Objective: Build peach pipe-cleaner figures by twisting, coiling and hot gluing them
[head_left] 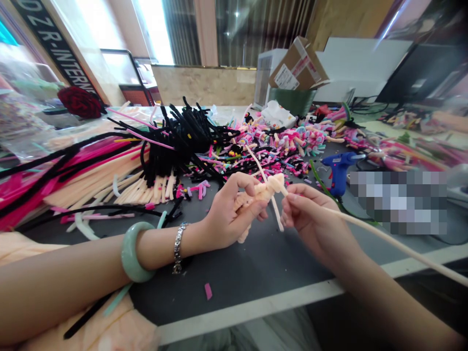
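Note:
My left hand (237, 209) is closed around a knobbly cream figure of twisted pipe cleaners (261, 191), held just above the dark table. Two thin cream ends stick out of the figure, one upward and one down. To its right, my right hand (310, 214) pinches a long cream pipe cleaner (383, 241) close to where it meets the figure. The long strand passes through the fingers and trails off toward the right edge. Part of the figure is hidden behind my left fingers.
Bundles of black pipe cleaners (190, 131), cream strips (98, 183) and pink strips lie at the left. Colourful cut pieces (292, 134) are heaped at the back. A blue glue gun (338, 170) stands at the right. The table's pale front edge (256, 308) runs below my hands.

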Demonstrator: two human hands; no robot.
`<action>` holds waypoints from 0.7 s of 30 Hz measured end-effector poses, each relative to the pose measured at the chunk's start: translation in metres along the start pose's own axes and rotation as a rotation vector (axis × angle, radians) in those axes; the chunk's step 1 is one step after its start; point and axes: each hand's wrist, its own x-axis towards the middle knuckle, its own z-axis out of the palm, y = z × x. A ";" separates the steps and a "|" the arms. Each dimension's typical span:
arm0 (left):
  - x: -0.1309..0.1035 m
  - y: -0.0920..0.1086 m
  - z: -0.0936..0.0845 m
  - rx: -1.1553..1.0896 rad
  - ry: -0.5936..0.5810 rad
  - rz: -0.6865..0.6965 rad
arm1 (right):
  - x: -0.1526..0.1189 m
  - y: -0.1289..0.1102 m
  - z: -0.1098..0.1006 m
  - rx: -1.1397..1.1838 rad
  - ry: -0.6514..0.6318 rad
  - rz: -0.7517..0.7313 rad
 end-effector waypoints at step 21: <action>0.002 0.005 -0.005 0.325 -0.033 0.257 | 0.004 0.000 -0.003 0.208 0.012 0.055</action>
